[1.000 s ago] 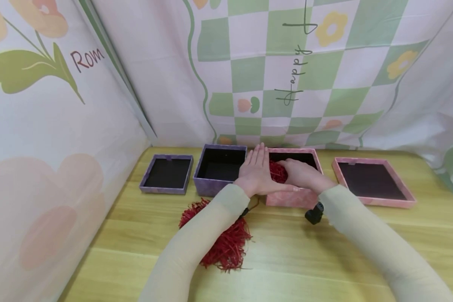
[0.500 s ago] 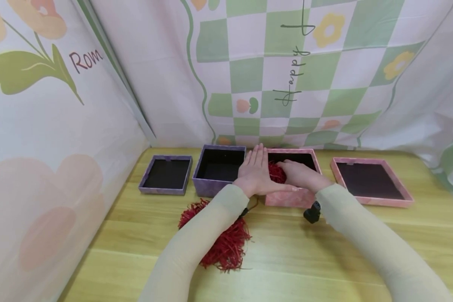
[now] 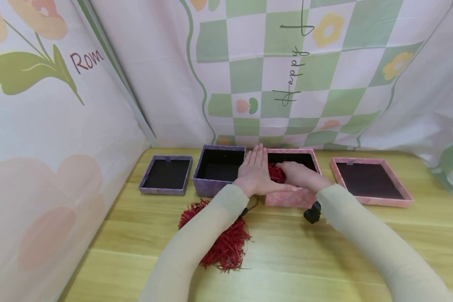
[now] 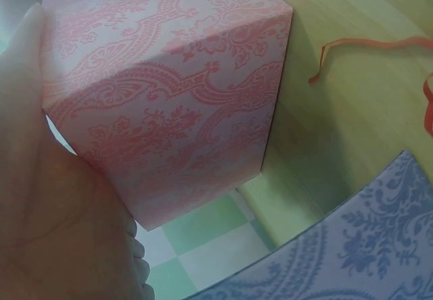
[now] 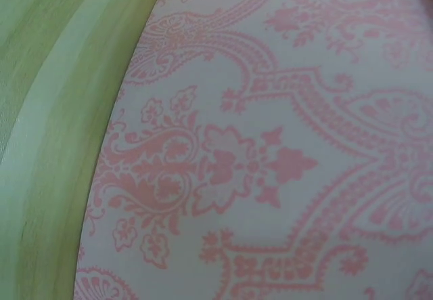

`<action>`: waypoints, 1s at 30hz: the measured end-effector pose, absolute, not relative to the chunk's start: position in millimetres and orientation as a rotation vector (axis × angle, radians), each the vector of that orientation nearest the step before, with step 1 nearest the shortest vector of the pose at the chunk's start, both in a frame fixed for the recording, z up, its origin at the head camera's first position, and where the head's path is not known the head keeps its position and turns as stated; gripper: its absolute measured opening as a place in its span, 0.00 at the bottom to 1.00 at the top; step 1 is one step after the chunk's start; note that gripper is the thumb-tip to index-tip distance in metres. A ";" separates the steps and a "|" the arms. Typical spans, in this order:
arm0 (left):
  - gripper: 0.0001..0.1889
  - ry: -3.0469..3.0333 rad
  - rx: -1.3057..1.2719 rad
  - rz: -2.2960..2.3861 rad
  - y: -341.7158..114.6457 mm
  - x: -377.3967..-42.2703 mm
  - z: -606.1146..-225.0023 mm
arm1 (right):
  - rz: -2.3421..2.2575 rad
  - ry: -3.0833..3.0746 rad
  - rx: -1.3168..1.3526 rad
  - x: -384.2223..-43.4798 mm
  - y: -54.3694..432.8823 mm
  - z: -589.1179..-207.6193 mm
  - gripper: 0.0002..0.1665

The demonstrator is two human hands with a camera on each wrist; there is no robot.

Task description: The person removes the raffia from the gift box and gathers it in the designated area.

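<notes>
My left hand (image 3: 254, 174) lies flat with straight fingers along the left rim of the pink box (image 3: 290, 199), its thumb stretched across the front edge. In the left wrist view the palm is against the patterned pink box (image 4: 196, 110). My right hand (image 3: 300, 174) reaches over the front rim into the same box, on a clump of red shredded paper (image 3: 276, 173). Its fingertips are hidden, and I cannot tell whether they grip the paper. The right wrist view is filled by the box's pink side (image 5: 257, 151). A larger heap of red shredded paper (image 3: 226, 247) lies under my left forearm.
An open purple box (image 3: 212, 187) stands left of the pink one, with its purple lid (image 3: 163, 191) farther left. The pink lid (image 3: 385, 201) lies to the right. A patterned curtain (image 3: 245, 75) closes off the back. One loose red strip (image 4: 372, 41) lies on the table.
Both hands stay almost in place. The red clump under my right hand has settled slightly lower in the box; the view has shifted a little.
</notes>
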State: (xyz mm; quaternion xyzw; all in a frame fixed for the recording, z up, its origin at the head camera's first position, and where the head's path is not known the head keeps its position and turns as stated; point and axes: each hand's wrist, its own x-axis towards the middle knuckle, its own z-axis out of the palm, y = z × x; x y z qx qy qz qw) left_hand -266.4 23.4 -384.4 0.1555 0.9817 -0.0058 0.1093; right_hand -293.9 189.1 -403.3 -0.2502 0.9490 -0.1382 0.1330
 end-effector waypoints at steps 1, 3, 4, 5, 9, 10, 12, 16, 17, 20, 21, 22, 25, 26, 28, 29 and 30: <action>0.75 2.885 0.458 -0.017 23.3 -266.6 -384.7 | -0.420 2.750 -0.731 -294.1 189.1 -403.4 0.29; 0.75 2.882 0.458 -0.010 23.0 -265.8 -384.3 | -0.451 2.746 -0.738 -294.3 189.1 -403.5 0.26; 0.75 2.883 0.458 -0.011 22.8 -264.9 -383.7 | -0.465 2.744 -0.742 -294.4 189.1 -403.6 0.24; 0.74 2.885 0.458 -0.009 22.5 -263.8 -383.0 | -0.473 2.742 -0.747 -294.6 189.0 -403.8 0.22; 0.73 2.912 0.473 0.011 20.5 -257.3 -377.9 | -0.509 2.727 -0.739 -296.0 189.8 -404.6 0.15; 0.73 2.918 0.478 0.015 19.9 -256.0 -376.9 | -0.516 2.721 -0.732 -296.2 190.0 -404.5 0.13; 0.73 2.930 0.487 0.028 19.0 -254.0 -375.1 | -0.530 2.710 -0.717 -296.3 190.6 -403.9 0.10; 0.73 2.934 0.489 0.044 18.7 -255.1 -376.1 | -0.565 2.695 -0.700 -295.4 191.5 -401.8 0.07; 0.73 2.929 0.486 0.043 19.1 -256.4 -377.2 | -0.569 2.696 -0.700 -295.3 191.8 -401.5 0.07; 0.74 2.912 0.479 0.033 20.6 -260.8 -381.1 | -0.582 2.709 -0.716 -294.8 193.0 -400.4 0.08; 0.74 2.907 0.477 0.027 21.2 -262.1 -382.3 | -0.577 2.723 -0.726 -294.7 193.4 -400.3 0.10; 0.75 2.901 0.474 0.023 21.8 -263.6 -383.5 | -0.578 2.733 -0.732 -294.7 193.9 -400.2 0.11; 0.75 2.895 0.469 0.011 22.6 -266.4 -385.5 | -0.594 2.770 -0.747 -294.2 195.2 -399.7 0.14; 0.76 2.895 0.468 0.008 22.8 -266.8 -385.6 | -0.604 2.786 -0.756 -294.0 195.7 -399.7 0.15; 0.76 2.895 0.463 0.003 22.9 -267.1 -385.7 | -0.627 2.814 -0.762 -294.1 196.9 -399.8 0.14; 0.76 2.897 0.461 0.001 22.8 -267.0 -385.5 | -0.637 2.824 -0.772 -294.2 197.8 -400.2 0.14; 0.75 2.897 0.458 -0.001 22.9 -266.7 -385.3 | -0.643 2.835 -0.780 -294.3 198.3 -400.2 0.15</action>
